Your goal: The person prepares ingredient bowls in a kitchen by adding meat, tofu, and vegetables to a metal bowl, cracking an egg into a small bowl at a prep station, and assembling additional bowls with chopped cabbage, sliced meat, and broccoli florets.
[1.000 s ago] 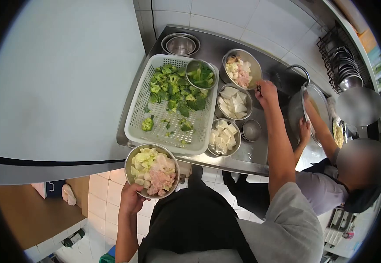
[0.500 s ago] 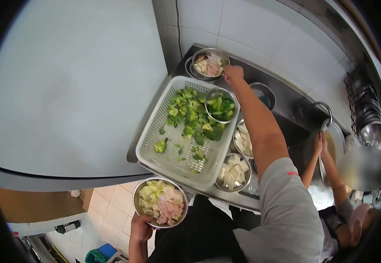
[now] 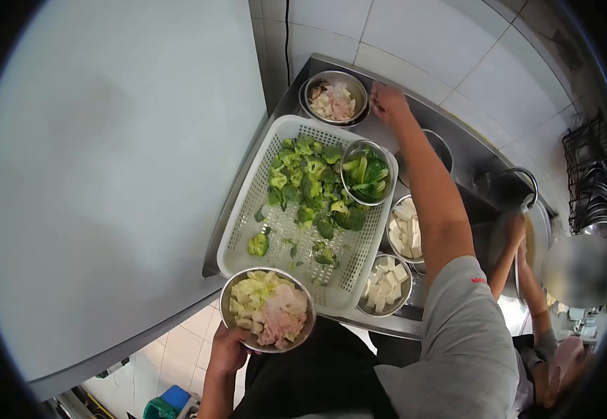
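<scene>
My left hand (image 3: 228, 351) grips the rim of a metal bowl (image 3: 305, 334) with chopped cabbage, whitish pieces and pink meat in it. The bowl is held level by the near edge of a white perforated basket (image 3: 228, 241). At the back, my right hand (image 3: 389, 102) hovers just right of another metal bowl (image 3: 367, 105), apart from its rim. Its fingers are loosely bent, with nothing visible in them. That back bowl holds pink meat and pale and brown pieces, and rests on another metal dish. Broccoli florets (image 3: 310, 185) and a bowl of leafy greens (image 3: 365, 176) sit in the basket.
Two metal bowls of white tofu cubes (image 3: 406, 227) stand right of the basket. Farther right, a co-worker's hands (image 3: 515, 229) are at a large basin under the faucet (image 3: 524, 174). A large pale flat surface (image 3: 122, 174) borders the left side, and tiled wall (image 3: 422, 42) the back.
My right hand has come off the back bowl's rim and shifted slightly right. My left hand has raised its bowl toward the basket's near corner. The view has shifted a little.
</scene>
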`<state>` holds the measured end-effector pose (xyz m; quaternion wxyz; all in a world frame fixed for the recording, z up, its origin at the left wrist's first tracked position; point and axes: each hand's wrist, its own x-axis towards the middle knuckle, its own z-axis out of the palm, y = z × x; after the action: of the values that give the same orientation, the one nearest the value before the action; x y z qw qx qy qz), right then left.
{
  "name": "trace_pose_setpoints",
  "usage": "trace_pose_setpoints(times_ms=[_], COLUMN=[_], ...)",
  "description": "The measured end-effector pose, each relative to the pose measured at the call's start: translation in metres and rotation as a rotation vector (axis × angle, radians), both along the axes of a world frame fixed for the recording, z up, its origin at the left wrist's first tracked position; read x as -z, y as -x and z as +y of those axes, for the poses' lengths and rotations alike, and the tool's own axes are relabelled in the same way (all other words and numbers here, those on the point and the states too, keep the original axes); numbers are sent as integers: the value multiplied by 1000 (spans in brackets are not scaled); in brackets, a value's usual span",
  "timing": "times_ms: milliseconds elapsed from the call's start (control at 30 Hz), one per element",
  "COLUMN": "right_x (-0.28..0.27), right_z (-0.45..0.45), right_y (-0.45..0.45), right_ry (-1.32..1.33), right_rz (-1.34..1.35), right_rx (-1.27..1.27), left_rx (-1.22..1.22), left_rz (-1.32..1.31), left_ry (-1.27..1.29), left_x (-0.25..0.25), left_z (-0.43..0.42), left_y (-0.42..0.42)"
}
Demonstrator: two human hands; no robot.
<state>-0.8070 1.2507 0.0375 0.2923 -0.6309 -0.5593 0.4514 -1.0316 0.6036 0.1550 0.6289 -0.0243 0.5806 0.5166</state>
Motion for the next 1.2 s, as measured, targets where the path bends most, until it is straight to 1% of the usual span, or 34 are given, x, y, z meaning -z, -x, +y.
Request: trace_pose_setpoints(times_ms=[33,133,200,233,267,300,333,367,400,467,500,633,667,733,767,867,900,967,1000,1033,1100,1133,1167,1200], right_x=[-27,-74,-86,-88,-95,-102,-104,-108,-114,-124,-131,-160,-160,-159,-155,-133,-131,-114,-124,-134,-136,-139,-148,-158], right_z=[-16,-46,-54,-61,-72,-85,-102,-113,-132,-174,-197,-299,-317,-346,-358,-399,-416,-452,-463,-474,-488,-496,-501,-503], right_y=[13,34,40,48,51,49,55,63,67,77,80,92,96,105,111,129,133,134,131,128,120,119,112,104], right_ry=[247,478,446,445,457,486,470,438,419,405,383,241,183,32,-44,-259,-238,-406,-428,-440,-512,-549,-624,-638], right_rz=[456,819,828,830,881,937,858,787,743,692,643,375,316,222,174,82,32,-9,-87,-159,-38,25,41,41], right_rx=[123,73,-21,-74,-211,-345,-365,-393,-506,-576,-602,-722,-772,-790,-794,-731,-749,-815,-857,-905,-833,-805,-748,-711], left_rx=[13,2,37,-5,-55,-72,-53,63,50,-5,18,46,45,50,68,101,143,35,-27,-84,-208,-141,-81,-23], left_rz=[4,10,42,60,83,175,193,218,187,135,143,138,126,104,102,182,182,88,41,37,43,66,94,126], left_ry=[5,1,-14,-44,-62,-89,-29,-31,-71,-106,-113,-145,-167,-205,-182,-208,-215,-365,-436,-402,-325,-300,-279,-256], left_x=[3,-3,13,20,24,30,37,63,62,58,61,65,62,56,57,54,52,50,49,48,45,47,50,50], left_z=[1,13,10,15,23,33,37,35,52,84,94,104,102,101,100,95,94,89,85,80,68,56,44,32], left_y=[4,12,19,17,19,17,19,30,28,22,22,13,13,15,17,12,11,-1,-5,-7,-6,0,10,20])
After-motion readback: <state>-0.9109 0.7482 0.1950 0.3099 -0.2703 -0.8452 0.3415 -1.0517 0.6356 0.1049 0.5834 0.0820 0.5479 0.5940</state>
